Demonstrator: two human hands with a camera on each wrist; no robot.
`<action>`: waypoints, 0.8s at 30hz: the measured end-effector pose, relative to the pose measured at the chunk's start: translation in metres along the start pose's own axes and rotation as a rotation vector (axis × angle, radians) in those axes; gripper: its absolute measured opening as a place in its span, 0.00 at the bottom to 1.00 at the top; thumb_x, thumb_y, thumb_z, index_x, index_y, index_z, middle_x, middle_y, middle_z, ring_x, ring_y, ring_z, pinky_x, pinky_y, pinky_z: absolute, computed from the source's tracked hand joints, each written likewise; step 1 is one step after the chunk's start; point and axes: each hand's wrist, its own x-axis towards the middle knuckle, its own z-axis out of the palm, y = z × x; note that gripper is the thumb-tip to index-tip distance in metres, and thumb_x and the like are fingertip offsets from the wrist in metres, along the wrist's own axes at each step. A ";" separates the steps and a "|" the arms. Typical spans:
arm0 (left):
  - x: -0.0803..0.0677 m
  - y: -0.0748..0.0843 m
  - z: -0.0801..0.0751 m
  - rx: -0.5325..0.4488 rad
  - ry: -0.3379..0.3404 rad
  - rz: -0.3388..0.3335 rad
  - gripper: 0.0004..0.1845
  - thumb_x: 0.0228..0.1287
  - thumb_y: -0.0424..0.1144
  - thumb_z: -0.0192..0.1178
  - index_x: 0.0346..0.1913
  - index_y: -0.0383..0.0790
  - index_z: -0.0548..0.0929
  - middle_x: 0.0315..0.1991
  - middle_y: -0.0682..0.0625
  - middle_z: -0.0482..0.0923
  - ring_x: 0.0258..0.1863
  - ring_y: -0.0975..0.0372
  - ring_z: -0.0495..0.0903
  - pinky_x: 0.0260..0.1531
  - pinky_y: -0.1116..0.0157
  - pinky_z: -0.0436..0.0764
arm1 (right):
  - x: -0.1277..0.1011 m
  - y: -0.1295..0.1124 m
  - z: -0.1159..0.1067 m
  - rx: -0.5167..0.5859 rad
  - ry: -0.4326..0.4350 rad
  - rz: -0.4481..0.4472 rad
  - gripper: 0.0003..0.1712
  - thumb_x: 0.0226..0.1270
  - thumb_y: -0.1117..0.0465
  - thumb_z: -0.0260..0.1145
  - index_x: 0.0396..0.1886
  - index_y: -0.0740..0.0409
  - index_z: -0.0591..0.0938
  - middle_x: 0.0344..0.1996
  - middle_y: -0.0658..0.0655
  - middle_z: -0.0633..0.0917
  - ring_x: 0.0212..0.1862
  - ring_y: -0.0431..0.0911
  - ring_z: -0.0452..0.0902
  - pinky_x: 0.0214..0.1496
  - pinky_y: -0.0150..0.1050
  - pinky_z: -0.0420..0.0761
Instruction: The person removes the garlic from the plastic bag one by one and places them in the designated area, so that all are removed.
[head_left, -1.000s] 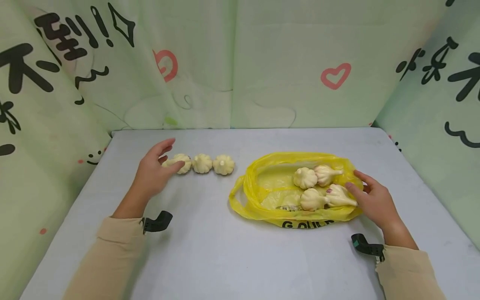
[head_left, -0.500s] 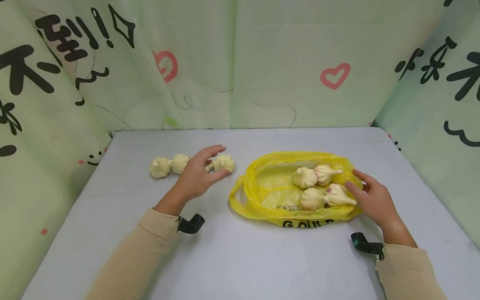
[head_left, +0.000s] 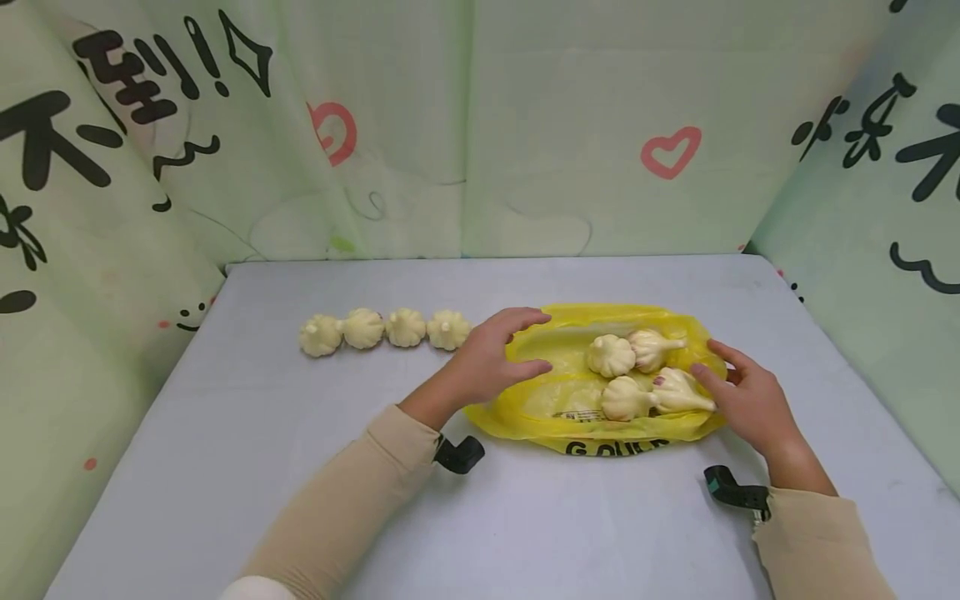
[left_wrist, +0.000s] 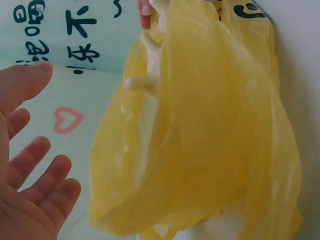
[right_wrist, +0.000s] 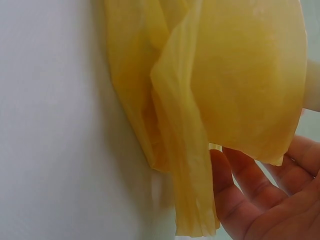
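On the worktop [head_left: 225, 433], our left hand [head_left: 491, 358] has moved from the garlic row [head_left: 384, 330] to the yellow bag [head_left: 558, 429], its grip open over the mouth. Our right hand [head_left: 750, 400] stays open-fingered against the bag's right edge beside four garlic bulbs [head_left: 637, 372] inside.

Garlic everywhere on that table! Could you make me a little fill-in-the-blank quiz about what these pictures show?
1. The row of garlic bulbs on the table counts ____ bulbs.
2. The plastic bag is ____ in colour.
3. Inside the bag lie ____ garlic bulbs.
4. The left hand reaches over the bag's edge, while the right hand rests at the bag's ____ side.

Missing words: four; yellow; four; right
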 end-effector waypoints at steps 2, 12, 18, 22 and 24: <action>0.007 0.002 0.009 -0.001 -0.026 0.018 0.31 0.66 0.42 0.68 0.70 0.40 0.72 0.71 0.47 0.68 0.68 0.54 0.68 0.64 0.58 0.70 | 0.000 0.001 0.000 -0.004 0.004 0.000 0.41 0.78 0.43 0.53 0.76 0.68 0.59 0.67 0.81 0.64 0.59 0.69 0.65 0.45 0.47 0.72; 0.034 0.011 0.050 0.014 -0.182 -0.031 0.31 0.67 0.42 0.67 0.71 0.44 0.72 0.69 0.50 0.69 0.64 0.55 0.72 0.59 0.69 0.72 | -0.002 0.001 -0.002 0.000 0.008 0.000 0.42 0.78 0.42 0.53 0.76 0.68 0.59 0.63 0.81 0.68 0.55 0.67 0.66 0.38 0.36 0.70; 0.044 0.016 0.066 0.075 -0.219 -0.002 0.25 0.69 0.39 0.65 0.68 0.44 0.76 0.69 0.51 0.70 0.69 0.60 0.66 0.64 0.70 0.67 | -0.001 0.000 -0.003 -0.002 0.014 0.005 0.42 0.78 0.41 0.53 0.77 0.67 0.59 0.61 0.80 0.70 0.52 0.65 0.67 0.35 0.32 0.69; 0.045 0.017 0.073 0.096 -0.228 -0.019 0.25 0.69 0.40 0.65 0.67 0.45 0.77 0.68 0.50 0.71 0.67 0.60 0.68 0.63 0.70 0.68 | -0.002 0.001 -0.003 -0.001 0.017 0.007 0.42 0.78 0.42 0.53 0.77 0.67 0.59 0.60 0.80 0.70 0.51 0.64 0.67 0.34 0.31 0.69; 0.046 0.017 0.076 0.095 -0.236 -0.027 0.25 0.69 0.40 0.65 0.67 0.45 0.77 0.68 0.51 0.71 0.66 0.61 0.69 0.61 0.70 0.69 | -0.003 0.002 -0.003 -0.001 0.020 0.008 0.42 0.78 0.42 0.53 0.77 0.67 0.59 0.60 0.80 0.70 0.51 0.64 0.67 0.33 0.29 0.70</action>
